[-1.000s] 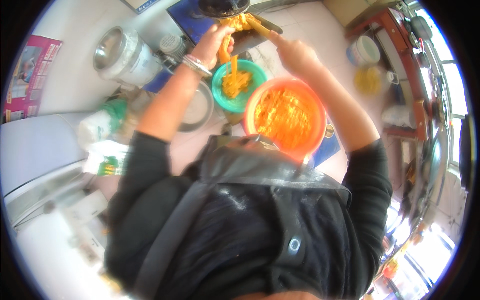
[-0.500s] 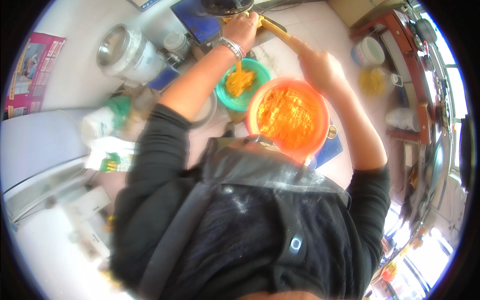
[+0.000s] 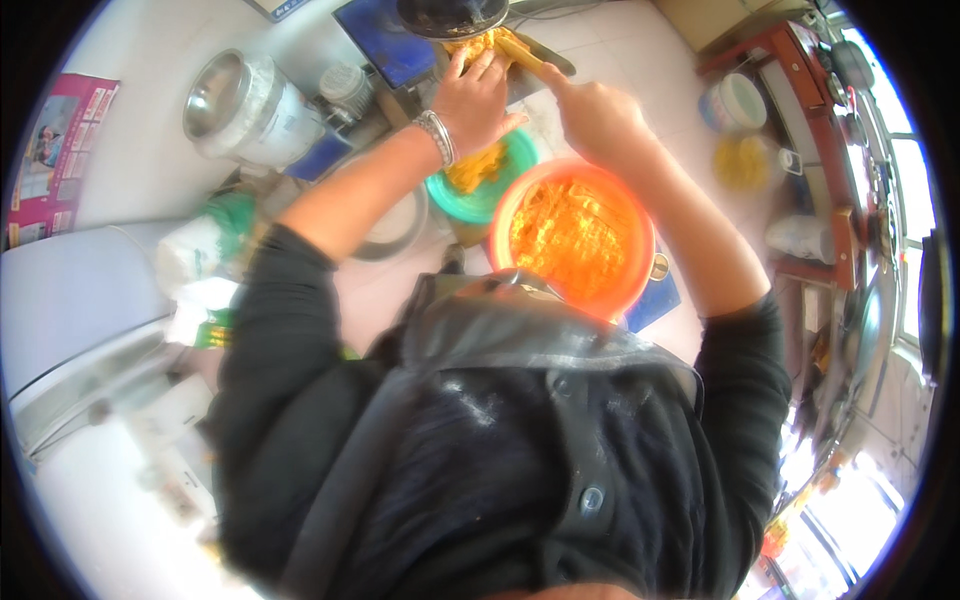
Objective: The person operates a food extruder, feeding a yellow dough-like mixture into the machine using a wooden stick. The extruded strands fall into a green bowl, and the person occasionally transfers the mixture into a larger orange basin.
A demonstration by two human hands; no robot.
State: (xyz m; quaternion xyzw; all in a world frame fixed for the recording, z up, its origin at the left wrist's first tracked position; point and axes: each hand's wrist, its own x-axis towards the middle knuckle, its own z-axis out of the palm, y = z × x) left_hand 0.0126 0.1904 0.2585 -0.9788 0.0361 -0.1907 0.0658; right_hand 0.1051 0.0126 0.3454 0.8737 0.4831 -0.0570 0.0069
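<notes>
My left hand point(image 3: 472, 105), with a bracelet at the wrist, is open with its fingers stretched out over a yellow, doughy mass point(image 3: 484, 42) below a black, round-rimmed pan or hopper point(image 3: 452, 18). The fingertips meet that mass. My right hand point(image 3: 605, 122) is closed round one end of a yellowish wooden stick point(image 3: 521, 52), whose far end reaches the same mass. Below my left hand stands a green basin point(image 3: 462, 208) with yellow strips or lumps in it. Nearer me is an orange basin point(image 3: 648, 215) filled with orange-yellow dough or mash.
At left stand a metal-rimmed pot point(image 3: 215, 95), a motor-like ribbed part point(image 3: 347, 90) and white bags point(image 3: 190, 255). A grey round basin point(image 3: 400, 240) sits under my left forearm. White buckets point(image 3: 738, 103) and a reddish-brown shelf point(image 3: 848, 240) line the right side.
My left hand has gone from closed at the yellow mass to open and spread, slightly nearer me. My right hand with the stick has shifted left. The yellow strand hanging over the green basin no longer shows.
</notes>
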